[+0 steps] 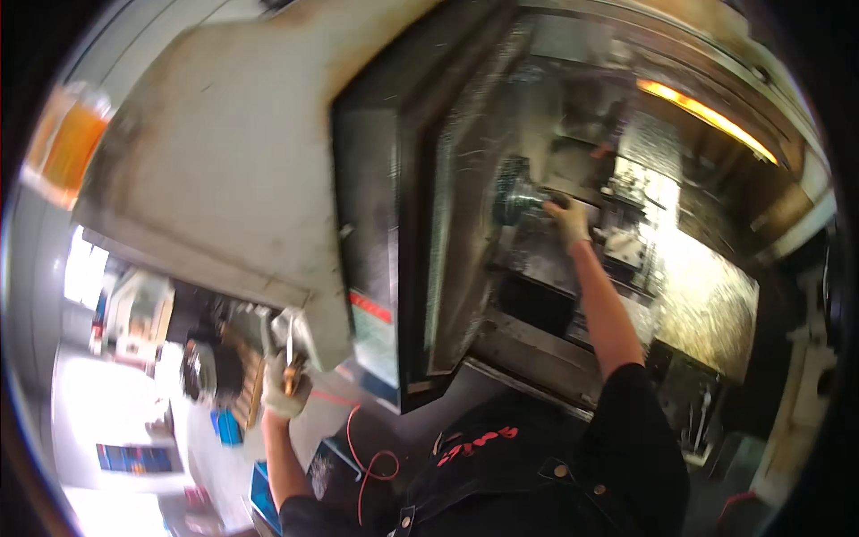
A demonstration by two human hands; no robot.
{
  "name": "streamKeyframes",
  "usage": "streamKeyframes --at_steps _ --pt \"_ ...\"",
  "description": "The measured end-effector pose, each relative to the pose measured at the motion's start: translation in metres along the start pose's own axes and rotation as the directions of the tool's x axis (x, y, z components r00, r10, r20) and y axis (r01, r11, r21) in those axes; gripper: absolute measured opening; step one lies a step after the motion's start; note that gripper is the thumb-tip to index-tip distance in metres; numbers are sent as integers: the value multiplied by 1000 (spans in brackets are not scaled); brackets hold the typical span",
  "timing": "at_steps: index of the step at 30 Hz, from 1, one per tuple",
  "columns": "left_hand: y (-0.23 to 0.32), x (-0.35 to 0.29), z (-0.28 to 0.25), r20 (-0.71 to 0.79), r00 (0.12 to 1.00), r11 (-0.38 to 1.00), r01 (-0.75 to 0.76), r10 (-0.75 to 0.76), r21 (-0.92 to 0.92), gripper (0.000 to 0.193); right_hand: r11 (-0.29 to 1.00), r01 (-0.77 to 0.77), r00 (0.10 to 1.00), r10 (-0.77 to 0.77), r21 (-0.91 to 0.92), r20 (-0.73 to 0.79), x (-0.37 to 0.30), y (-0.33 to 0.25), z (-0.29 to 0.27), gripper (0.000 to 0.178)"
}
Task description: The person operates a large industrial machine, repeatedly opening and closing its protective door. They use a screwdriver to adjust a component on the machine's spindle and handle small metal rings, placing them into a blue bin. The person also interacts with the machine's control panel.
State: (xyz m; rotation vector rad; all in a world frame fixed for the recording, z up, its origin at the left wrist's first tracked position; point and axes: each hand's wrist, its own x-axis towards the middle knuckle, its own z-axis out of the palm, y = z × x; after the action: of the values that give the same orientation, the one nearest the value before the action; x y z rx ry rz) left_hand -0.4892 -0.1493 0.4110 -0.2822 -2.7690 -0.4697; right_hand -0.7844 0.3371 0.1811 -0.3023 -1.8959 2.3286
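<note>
My left hand [284,394], in a pale glove, is closed round a hand tool [291,369] with an orange-brown handle and a slim metal shaft pointing up. It is beside the lower corner of the light machine housing [224,152]. My right arm reaches into the lathe's work space. There my right hand [573,224], also pale and apparently gloved, has its fingers bent at the front of the round chuck [513,191]. A small dark piece shows at its fingertips, too blurred to name. Tool holders [626,201] stand just right of this hand.
An open dark-framed door [412,206] stands between my arms. A lit lamp [707,116] runs along the upper right of the enclosure, above a shiny metal plate [711,300]. A red hose [353,447] coils on the floor near a blue box [226,428] and a wooden pallet [246,380].
</note>
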Motion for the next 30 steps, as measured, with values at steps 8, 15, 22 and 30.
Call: streamKeyframes --at_steps 8,15,22,30 --pt "-13 13 2 110 993 977 69 -47 -201 87 986 42 998 -35 162 -46 14 25 -10 39" --pt "1 17 -1 80 994 972 86 -70 -218 79 993 107 978 -97 49 -184 11 44 7 44" --pt "-69 -22 20 -44 994 984 88 -95 -153 72 980 63 990 -85 -188 -110 -14 18 23 55" --pt "26 -2 21 -169 986 1000 12 -15 -21 41 979 -107 888 173 -176 426 -175 24 53 40"
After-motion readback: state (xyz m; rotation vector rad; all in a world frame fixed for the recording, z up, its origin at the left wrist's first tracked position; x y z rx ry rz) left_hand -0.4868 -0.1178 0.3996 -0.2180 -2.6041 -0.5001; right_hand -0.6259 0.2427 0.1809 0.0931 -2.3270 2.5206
